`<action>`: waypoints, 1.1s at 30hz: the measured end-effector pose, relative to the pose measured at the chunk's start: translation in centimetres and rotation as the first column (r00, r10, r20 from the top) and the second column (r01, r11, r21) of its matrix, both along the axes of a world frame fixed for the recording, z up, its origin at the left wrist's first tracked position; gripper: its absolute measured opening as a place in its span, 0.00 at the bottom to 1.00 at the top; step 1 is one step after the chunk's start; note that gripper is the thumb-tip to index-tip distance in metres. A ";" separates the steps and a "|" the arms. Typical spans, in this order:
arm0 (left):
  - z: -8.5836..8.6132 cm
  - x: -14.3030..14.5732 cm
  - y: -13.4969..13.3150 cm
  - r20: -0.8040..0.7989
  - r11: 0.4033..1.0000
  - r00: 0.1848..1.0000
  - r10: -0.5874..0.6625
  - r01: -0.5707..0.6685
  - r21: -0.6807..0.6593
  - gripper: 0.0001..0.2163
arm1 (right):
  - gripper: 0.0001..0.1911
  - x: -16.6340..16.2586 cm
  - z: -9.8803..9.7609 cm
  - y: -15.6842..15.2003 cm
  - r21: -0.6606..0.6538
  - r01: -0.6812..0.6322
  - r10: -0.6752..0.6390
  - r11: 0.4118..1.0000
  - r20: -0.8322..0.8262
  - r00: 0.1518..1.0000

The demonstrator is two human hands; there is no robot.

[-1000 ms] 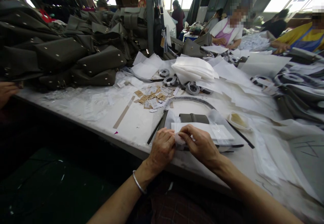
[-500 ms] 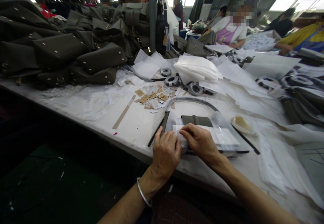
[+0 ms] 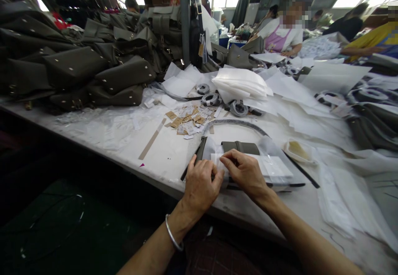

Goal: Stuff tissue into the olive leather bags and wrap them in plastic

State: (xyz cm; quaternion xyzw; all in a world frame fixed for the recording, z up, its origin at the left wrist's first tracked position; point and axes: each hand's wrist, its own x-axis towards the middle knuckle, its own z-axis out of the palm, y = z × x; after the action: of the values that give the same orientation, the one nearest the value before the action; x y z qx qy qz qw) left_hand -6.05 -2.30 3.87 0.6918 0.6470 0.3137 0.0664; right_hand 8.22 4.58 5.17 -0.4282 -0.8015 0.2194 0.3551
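A dark olive handbag lies flat on the table before me, its long curved handle wrapped in clear film. White sheets in clear plastic cover its lower part. My left hand rests at the bag's left side with fingers curled inward; what lies under them is hidden. Beside it, my right hand has thumb and forefinger pinched together at the left end of the white sheets. Whatever is in that pinch is too small to make out. The two hands are close together but apart.
Many olive bags are heaped at the back left. Tan and white tags lie beyond the handbag, near a stack of white sheets and wrapped coiled straps. A small tray sits to the right. Co-workers sit across the table.
My left hand has shifted slightly down and left, and a small gap shows between it and the right hand. The right hand stays almost in place at the white sheets.
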 end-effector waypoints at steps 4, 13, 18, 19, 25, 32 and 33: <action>-0.1 0.2 0.3 -0.082 0.999 0.996 0.030 -0.031 -0.009 0.11 | 0.08 -0.1 -0.1 0.1 -0.019 0.020 -0.019 1.000 0.027 0.999; -0.5 0.4 0.8 -0.183 0.997 0.982 0.057 -0.047 0.060 0.10 | 0.09 -0.1 -0.8 0.0 0.032 0.032 -0.036 0.999 0.132 0.991; -1.0 0.3 1.6 -0.206 0.993 0.974 0.095 -0.078 0.088 0.09 | 0.09 -0.4 -0.7 0.1 0.046 0.022 -0.033 0.999 0.263 0.964; -1.0 0.2 1.7 -0.210 0.993 0.973 0.092 -0.076 0.086 0.08 | 0.08 -0.4 -0.6 0.2 0.044 0.029 -0.041 0.999 0.299 0.953; -0.2 -0.2 0.7 -0.195 0.996 0.981 0.016 0.002 0.087 0.08 | 0.07 -0.8 -0.1 0.1 0.021 0.056 -0.060 0.998 0.425 0.903; -0.9 0.7 -2.2 -0.245 0.934 0.961 -0.128 0.200 0.297 0.07 | 0.07 -1.0 -0.3 -0.1 0.012 0.069 -0.067 0.998 0.437 0.897; -1.2 0.8 -2.3 -0.263 0.936 0.955 -0.139 0.213 0.279 0.09 | 0.06 -1.0 -0.2 -0.1 0.013 0.069 -0.068 0.998 0.433 0.899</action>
State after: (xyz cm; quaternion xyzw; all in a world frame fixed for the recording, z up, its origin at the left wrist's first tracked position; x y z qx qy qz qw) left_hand -5.23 -4.64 2.66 0.7818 0.5293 0.3168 -0.0912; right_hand 7.23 4.51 4.94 -0.4947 -0.8445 0.1074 0.1749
